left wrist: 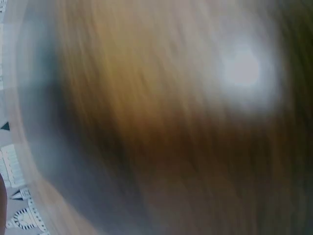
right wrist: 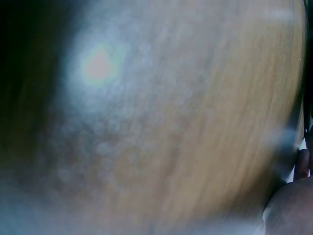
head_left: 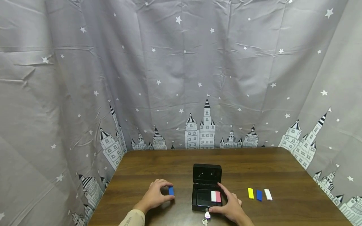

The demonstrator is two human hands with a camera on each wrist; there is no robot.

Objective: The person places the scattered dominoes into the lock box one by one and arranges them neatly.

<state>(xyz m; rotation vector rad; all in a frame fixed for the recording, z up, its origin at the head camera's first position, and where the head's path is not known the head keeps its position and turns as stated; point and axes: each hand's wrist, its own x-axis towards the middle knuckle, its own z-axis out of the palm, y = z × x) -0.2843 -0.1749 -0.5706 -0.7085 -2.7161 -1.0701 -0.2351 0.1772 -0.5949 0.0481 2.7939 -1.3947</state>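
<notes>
Firstly, on the wooden table point(head_left: 158, 166), we record a black box point(head_left: 202, 197), its raised lid point(head_left: 207, 173) at twelve o'clock and keys point(head_left: 207, 215) at six. Inside, toward three o'clock, lie a white tile point(head_left: 213, 196) and a pink tile point(head_left: 218, 196); farther out, a yellow tile point(head_left: 250, 193), dark-blue tile point(head_left: 259, 195) and outer white tile point(head_left: 268, 194). Nearer nine o'clock, we find the left hand point(head_left: 154, 195) pinching a blue tile point(head_left: 171, 191), located at its two o'clock. We see the right hand point(head_left: 233, 207) gripping the box, at its ten o'clock.
</notes>
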